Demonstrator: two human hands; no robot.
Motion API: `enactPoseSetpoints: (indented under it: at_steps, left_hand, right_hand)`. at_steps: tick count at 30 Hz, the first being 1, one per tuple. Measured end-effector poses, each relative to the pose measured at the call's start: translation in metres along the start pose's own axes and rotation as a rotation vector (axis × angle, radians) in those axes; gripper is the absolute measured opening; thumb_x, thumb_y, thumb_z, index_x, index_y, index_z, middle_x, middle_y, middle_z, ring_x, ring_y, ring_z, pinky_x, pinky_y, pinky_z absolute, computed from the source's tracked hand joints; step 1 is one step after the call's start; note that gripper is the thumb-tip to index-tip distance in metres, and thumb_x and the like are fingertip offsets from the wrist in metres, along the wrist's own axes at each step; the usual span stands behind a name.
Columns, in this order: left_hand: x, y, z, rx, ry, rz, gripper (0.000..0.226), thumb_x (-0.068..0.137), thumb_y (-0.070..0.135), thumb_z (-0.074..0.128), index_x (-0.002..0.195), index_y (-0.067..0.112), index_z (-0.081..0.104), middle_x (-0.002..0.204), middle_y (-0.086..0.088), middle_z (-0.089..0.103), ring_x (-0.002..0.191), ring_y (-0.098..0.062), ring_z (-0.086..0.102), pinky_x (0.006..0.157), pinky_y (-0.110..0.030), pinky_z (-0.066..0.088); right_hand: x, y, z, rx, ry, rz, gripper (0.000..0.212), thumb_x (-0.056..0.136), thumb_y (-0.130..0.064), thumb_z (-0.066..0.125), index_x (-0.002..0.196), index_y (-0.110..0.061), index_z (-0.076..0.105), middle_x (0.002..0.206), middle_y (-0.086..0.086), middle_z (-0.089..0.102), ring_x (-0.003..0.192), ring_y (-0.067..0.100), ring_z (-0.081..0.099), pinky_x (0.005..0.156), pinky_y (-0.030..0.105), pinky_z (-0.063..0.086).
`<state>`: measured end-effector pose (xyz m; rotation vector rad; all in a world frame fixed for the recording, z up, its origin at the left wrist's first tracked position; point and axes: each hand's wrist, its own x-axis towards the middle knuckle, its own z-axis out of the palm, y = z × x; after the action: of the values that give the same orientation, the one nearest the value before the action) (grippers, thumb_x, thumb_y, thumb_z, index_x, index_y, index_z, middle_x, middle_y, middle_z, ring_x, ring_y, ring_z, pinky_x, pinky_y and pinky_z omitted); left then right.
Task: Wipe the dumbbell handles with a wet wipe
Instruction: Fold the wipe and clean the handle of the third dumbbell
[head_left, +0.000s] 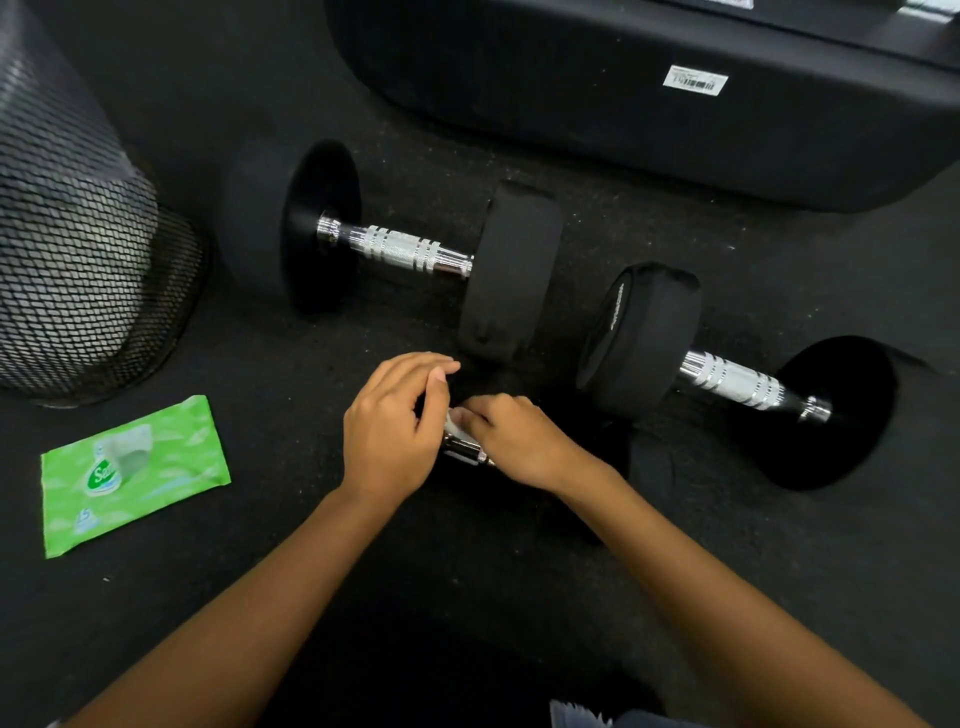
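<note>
A gym: black speckled rubber floor (311, 545), chrome-handled dumbbells (400, 249) at twelve o'clock, padded equipment (623, 104) beyond.

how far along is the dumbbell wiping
Done: a wipe is out of the green pack. In hand: the right hand presses it on the near handle, which the left hand grips. Left: the two far dumbbells; whether their handles are already wiped, I cannot tell.
</note>
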<state>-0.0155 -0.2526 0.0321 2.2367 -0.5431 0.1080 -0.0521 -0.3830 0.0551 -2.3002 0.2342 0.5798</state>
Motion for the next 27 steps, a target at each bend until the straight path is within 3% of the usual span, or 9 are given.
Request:
enactPoseSetpoints:
  at_steps: [3,6,8,11,13,16,18,23,27]
  left_hand:
    - [0.0,0.0,0.0,-0.004,-0.001,0.0,0.037,0.094,0.027,0.036,0.101,0.015,0.07,0.104,0.005,0.068,0.105,-0.007,0.057,0.089,-0.016,0.039]
    - [-0.002,-0.001,0.0,-0.008,0.002,0.008,0.036,0.094,0.026,0.036,0.101,0.014,0.07,0.104,0.005,0.068,0.106,-0.008,0.057,0.091,-0.016,0.039]
    - [-0.003,-0.001,-0.001,-0.002,0.004,0.007,0.036,0.095,0.026,0.036,0.102,0.014,0.07,0.104,0.005,0.068,0.107,-0.008,0.056,0.092,-0.016,0.039]
    - [-0.002,0.0,-0.001,-0.001,-0.011,0.002,0.037,0.095,0.027,0.035,0.103,0.015,0.069,0.105,0.004,0.068,0.107,-0.008,0.056,0.092,-0.016,0.038]
    - [-0.001,0.0,-0.001,-0.003,-0.015,-0.001,0.037,0.094,0.027,0.035,0.103,0.015,0.069,0.105,0.004,0.067,0.107,-0.007,0.056,0.091,-0.014,0.037]
    - [-0.001,-0.001,-0.001,0.001,-0.011,-0.002,0.037,0.094,0.027,0.035,0.102,0.015,0.07,0.104,0.005,0.067,0.106,-0.005,0.055,0.09,-0.013,0.037]
    - [0.0,-0.001,-0.001,0.0,-0.013,-0.008,0.038,0.094,0.027,0.035,0.102,0.015,0.07,0.104,0.006,0.067,0.106,-0.005,0.055,0.089,-0.014,0.037]
    - [-0.001,0.0,0.0,-0.001,-0.006,-0.011,0.037,0.094,0.027,0.036,0.102,0.015,0.07,0.104,0.006,0.067,0.105,-0.005,0.055,0.089,-0.014,0.038]
    - [-0.001,0.0,0.0,0.008,-0.016,-0.01,0.038,0.094,0.028,0.035,0.102,0.016,0.069,0.104,0.006,0.067,0.106,-0.005,0.055,0.089,-0.015,0.038]
  right_hand:
    - [-0.002,-0.001,0.005,-0.017,0.038,-0.025,0.026,0.098,-0.029,0.043,0.104,-0.01,0.06,0.096,0.009,0.063,0.095,0.028,0.06,0.077,0.037,0.047]
    - [-0.018,0.007,0.02,-0.138,0.282,-0.211,0.024,0.089,-0.021,0.058,0.11,-0.011,0.057,0.106,0.006,0.06,0.099,0.021,0.054,0.083,0.035,0.046]
    - [-0.023,0.011,0.031,-0.27,0.377,-0.336,0.024,0.081,-0.012,0.065,0.104,-0.009,0.057,0.098,0.006,0.056,0.088,0.019,0.051,0.075,0.031,0.045]
    - [-0.023,0.009,0.036,-0.348,0.458,-0.372,0.024,0.074,-0.011,0.071,0.092,-0.009,0.055,0.087,0.004,0.054,0.076,0.017,0.049,0.066,0.028,0.044]
    - [-0.02,0.007,0.032,-0.345,0.44,-0.355,0.024,0.075,-0.016,0.071,0.092,-0.009,0.056,0.088,0.005,0.056,0.078,0.018,0.052,0.067,0.028,0.044]
    - [-0.015,0.013,0.014,-0.177,0.263,-0.215,0.029,0.087,-0.031,0.061,0.11,-0.014,0.056,0.107,0.002,0.057,0.101,0.016,0.05,0.082,0.031,0.044]
    - [-0.016,0.021,0.006,-0.12,0.196,-0.179,0.031,0.086,-0.034,0.062,0.111,-0.017,0.056,0.11,-0.001,0.055,0.106,0.013,0.048,0.086,0.031,0.043]
    - [-0.027,0.016,0.026,-0.365,0.46,-0.306,0.027,0.07,-0.015,0.074,0.091,-0.011,0.058,0.09,0.003,0.056,0.083,0.02,0.052,0.071,0.027,0.042]
    - [-0.017,0.004,0.038,-0.406,0.563,-0.393,0.018,0.072,-0.01,0.066,0.085,-0.01,0.053,0.082,0.005,0.053,0.072,0.019,0.048,0.071,0.03,0.031]
